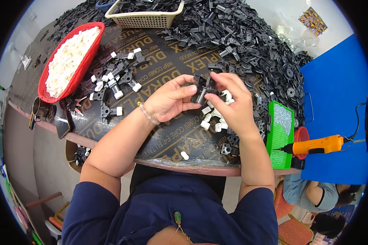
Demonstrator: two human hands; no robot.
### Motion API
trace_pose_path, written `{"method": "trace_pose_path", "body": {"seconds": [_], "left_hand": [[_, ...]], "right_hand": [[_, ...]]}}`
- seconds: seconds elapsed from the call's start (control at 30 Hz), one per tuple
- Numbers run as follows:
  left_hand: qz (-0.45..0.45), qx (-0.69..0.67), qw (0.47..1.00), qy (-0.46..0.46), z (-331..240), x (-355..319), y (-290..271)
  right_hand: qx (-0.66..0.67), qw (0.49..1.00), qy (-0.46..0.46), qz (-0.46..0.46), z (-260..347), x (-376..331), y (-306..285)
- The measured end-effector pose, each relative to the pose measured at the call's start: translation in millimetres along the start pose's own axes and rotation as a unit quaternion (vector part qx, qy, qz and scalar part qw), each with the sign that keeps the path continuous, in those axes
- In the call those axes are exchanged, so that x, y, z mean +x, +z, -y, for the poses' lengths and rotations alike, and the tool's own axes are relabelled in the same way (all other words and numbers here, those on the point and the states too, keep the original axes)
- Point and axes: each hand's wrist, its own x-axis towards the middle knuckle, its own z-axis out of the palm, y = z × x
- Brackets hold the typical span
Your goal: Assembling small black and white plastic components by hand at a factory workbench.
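Note:
Both my hands meet over the middle of the dark printed board (159, 69). My left hand (169, 100) and my right hand (233, 102) together pinch one black plastic bracket (202, 87) between the fingertips. Under my right hand lies a small cluster of white plastic caps (213, 118). To the left sits a group of assembled black brackets with white caps (114, 81). One loose white cap (185, 155) lies near the board's front edge.
A red oval basket (53, 98) of white caps stands at left. A cream mesh basket (145, 18) and a big heap of black parts (253, 45) fill the back. A green tray (280, 134), an orange electric screwdriver (315, 145) and another seated person (315, 196) are at right.

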Motion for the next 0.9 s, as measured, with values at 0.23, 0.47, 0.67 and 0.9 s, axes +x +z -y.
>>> {"method": "trace_pose_path", "body": {"seconds": [0.23,0.47,0.67,0.9], "left_hand": [[-0.017,0.027,0.999,0.008,4.7,-3.1,3.4],[-0.064,0.340,0.935,0.081,6.7,-3.7,16.8],[-0.080,0.523,0.843,0.096,2.8,-5.8,19.4],[-0.093,0.583,0.799,0.117,0.2,-10.8,27.2]], "right_hand": [[-0.054,0.998,-0.011,0.017,-2.1,-3.8,6.4],[0.058,0.992,0.115,0.010,-4.6,0.0,3.9],[0.103,0.971,0.201,0.077,-19.5,-3.2,-4.9],[0.165,0.964,0.202,0.055,-15.5,-4.2,-0.5]]}}
